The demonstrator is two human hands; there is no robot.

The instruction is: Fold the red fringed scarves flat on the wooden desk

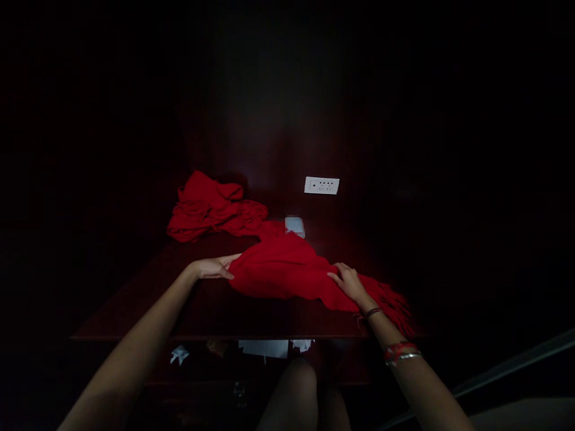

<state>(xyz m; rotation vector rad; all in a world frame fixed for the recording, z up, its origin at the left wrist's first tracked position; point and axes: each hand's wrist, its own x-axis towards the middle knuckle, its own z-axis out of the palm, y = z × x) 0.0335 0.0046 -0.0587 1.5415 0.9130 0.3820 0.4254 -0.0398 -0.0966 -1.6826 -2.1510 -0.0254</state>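
Note:
A red scarf (283,269) lies across the dark tabletop, its fringed end pointing to the lower right. At its left edge my left hand (218,267) is closed on the cloth, thumb above and the other fingers partly hidden under the fold. Near the fringe, my right hand (349,282) grips the scarf from above, with its fingers bent over the cloth. Farther back on the left, the red fabric continues into a crumpled heap (209,209). Whether the heap and the flat part are one piece I cannot tell.
A white socket panel (321,185) is on the dark back wall. Behind the scarf lies a small pale blurred item (294,226). Below the front edge of the dark tabletop (202,317), white papers (265,348) and a pale star-like scrap (179,355) show. The surroundings are very dark.

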